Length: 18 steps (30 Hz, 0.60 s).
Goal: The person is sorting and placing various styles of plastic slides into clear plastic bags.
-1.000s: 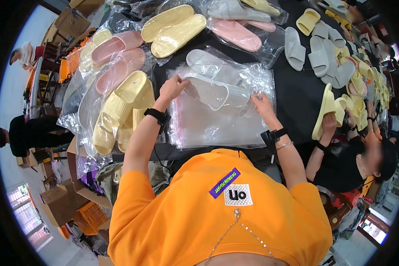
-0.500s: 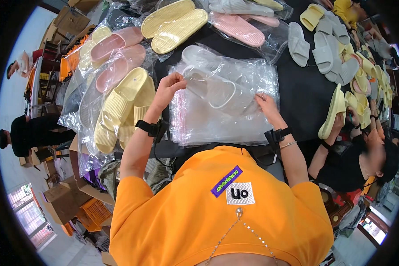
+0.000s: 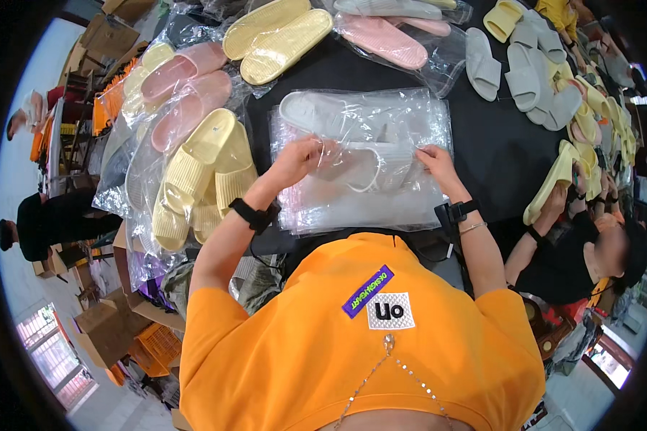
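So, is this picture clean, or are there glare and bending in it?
Not quite clean: in the head view, bright glints streak the clear plastic bags under the hands; in the same head view, the lower-left window looks washed out, and straight edges curve toward the dark rim.

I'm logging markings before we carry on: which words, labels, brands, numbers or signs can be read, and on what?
Purple slanted patch on the orange shirt: green lettering, legible, wording withheld.
White square patch beside it: large black lettering, legible, wording withheld.
Pale slippers at the hands: no readable text.
Clear bags beneath: no readable text.
Cardboard box at lower left: too blurred to tell.
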{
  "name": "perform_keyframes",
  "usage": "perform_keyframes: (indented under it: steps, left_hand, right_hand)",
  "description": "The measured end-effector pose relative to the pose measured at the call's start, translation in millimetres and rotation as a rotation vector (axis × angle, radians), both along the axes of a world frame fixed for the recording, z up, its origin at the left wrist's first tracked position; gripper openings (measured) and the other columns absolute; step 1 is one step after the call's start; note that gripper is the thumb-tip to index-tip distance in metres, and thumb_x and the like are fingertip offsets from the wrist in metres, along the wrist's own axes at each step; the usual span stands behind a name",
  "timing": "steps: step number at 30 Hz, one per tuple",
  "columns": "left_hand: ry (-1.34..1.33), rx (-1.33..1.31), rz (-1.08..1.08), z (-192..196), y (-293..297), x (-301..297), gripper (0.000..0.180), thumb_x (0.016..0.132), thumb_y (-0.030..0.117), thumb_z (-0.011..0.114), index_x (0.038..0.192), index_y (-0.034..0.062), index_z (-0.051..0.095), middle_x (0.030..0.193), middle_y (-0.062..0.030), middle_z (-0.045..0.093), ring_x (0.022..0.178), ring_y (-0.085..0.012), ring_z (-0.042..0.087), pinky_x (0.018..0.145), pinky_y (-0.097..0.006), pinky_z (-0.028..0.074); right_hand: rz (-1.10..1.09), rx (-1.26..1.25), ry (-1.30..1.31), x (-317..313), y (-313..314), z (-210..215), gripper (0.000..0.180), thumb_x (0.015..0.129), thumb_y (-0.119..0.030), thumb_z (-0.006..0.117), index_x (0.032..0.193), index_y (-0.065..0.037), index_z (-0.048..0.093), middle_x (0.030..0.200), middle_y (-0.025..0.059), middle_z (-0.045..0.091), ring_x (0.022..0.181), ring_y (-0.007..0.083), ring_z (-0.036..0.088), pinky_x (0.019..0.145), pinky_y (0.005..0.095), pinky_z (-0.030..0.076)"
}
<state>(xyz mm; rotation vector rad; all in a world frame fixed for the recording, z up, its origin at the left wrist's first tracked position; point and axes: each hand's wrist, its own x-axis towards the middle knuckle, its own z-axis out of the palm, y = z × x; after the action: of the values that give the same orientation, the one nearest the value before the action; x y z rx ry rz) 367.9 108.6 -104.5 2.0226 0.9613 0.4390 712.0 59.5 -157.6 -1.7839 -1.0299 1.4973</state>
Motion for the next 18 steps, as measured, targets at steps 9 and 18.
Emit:
perform_keyframes:
  steps: [9,18]
  left_hand:
    - [0.336,0.350,-0.165,-33,45,33,0.041,0.076,0.037,0.063,0.102,0.0055,0.058,0.099,-0.0161,0.057,0.094,-0.0355,0.050,0.082,-0.042,0.039]
    - [0.136,0.147,0.079,-27,36,34,0.043,0.075,0.038,0.062,0.093,-0.0014,0.058,0.090,-0.0183,0.058,0.088,-0.0352,0.052,0.079,-0.042,0.041]
  right_hand:
    - [-0.206,0.047,0.170,-8,0,11,0.028,0.085,-0.024,0.057,0.106,-0.007,0.055,0.090,-0.0013,0.055,0.075,0.0056,0.047,0.062,0.0197,0.037]
    - [-0.368,0.186,0.047,39,-23,-12,0.023,0.084,-0.012,0.057,0.106,-0.003,0.053,0.087,0.0017,0.056,0.076,0.0063,0.051,0.065,0.0206,0.041]
